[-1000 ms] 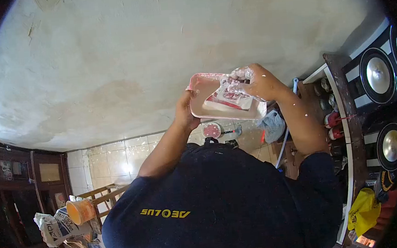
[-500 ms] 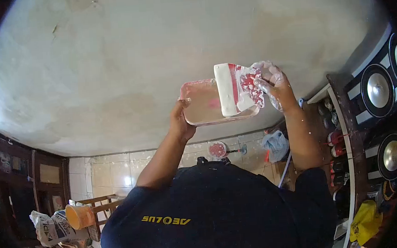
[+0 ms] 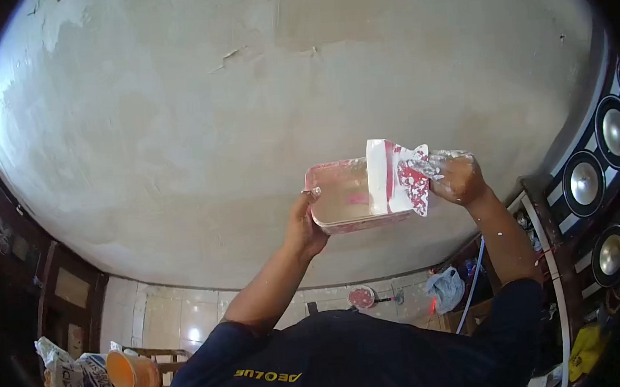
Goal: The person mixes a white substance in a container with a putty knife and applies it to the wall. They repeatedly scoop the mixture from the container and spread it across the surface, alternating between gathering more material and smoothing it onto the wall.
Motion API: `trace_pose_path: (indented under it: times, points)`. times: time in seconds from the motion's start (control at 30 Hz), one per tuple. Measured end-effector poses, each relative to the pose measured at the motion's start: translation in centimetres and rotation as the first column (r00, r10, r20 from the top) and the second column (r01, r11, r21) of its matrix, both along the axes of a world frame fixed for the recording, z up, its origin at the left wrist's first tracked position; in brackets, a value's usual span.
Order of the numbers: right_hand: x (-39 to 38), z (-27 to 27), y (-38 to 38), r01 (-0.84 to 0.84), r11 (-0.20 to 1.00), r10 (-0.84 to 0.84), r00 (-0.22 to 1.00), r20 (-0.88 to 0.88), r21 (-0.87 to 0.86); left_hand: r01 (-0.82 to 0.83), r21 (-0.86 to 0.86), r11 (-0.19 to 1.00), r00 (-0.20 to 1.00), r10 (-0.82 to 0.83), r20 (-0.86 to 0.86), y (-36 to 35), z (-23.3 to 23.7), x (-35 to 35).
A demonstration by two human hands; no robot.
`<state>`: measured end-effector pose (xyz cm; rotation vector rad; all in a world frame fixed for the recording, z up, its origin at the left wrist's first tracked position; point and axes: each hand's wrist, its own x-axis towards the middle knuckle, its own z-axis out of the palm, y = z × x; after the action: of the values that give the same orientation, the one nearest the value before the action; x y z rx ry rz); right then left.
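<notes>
My left hand [image 3: 307, 226] grips the left end of a pinkish rectangular tray [image 3: 338, 191], thumb over its rim. My right hand [image 3: 456, 176], smeared with white paste, is closed on a wide scraper [image 3: 401, 176] with a red, paste-spattered part. White paste coats the scraper's blade edge, which lies over the right part of the tray. Both are held in front of a grey, patchy plastered wall [image 3: 248, 126].
Below are a round pinkish container [image 3: 362, 297] and a blue-white plastic bag [image 3: 446, 289] on the tiled floor. An orange bucket [image 3: 132, 372] stands on a wooden stool beside printed sacks [image 3: 75, 375]. Speakers [image 3: 584, 184] line the right side.
The view has shifted up the wall, so tray and hands appear lower and further right. My right hand has turned, showing its back, and the scraper has changed angle over the tray.
</notes>
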<state>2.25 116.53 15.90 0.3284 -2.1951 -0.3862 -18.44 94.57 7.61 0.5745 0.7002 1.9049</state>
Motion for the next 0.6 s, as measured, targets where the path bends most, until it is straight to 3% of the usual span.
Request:
trace_pose_path:
  times: [0.1,0.3,0.37,0.5,0.57,0.6]
  points:
    - [-2.3,4.0,-0.7,0.164,0.968,-0.14,0.981,-0.132,0.189,0.035,0.06,0.998,0.998,-0.038,0.059,-1.2,4.3,-1.4]
    - [-3.7,9.9,-3.8,0.197,0.976,-0.156,0.931,-0.331,0.095,0.093,0.189,0.978,0.996,-0.091,-0.021,-2.0,9.4,-3.4]
    - [-3.6,11.3,-4.2,0.071,0.996,-0.085,0.922,-0.378,-0.051,0.073,0.252,0.965,0.995,-0.089,0.053,-1.8,10.9,-3.6]
    - [-4.9,13.5,-3.9,0.165,0.984,-0.173,0.841,-0.512,-0.06,0.112,0.333,0.936,0.992,-0.127,0.025,-0.6,13.3,-3.9]
    - [-6.1,14.7,-4.2,0.136,0.988,-0.153,0.847,-0.509,-0.07,0.112,0.363,0.925,0.992,-0.125,0.014,-0.4,13.8,-3.9]
    - [-6.8,15.3,-3.8,0.087,0.979,-0.172,0.841,-0.513,-0.186,0.093,0.343,0.935,0.993,-0.111,0.033,0.1,14.1,-3.8]
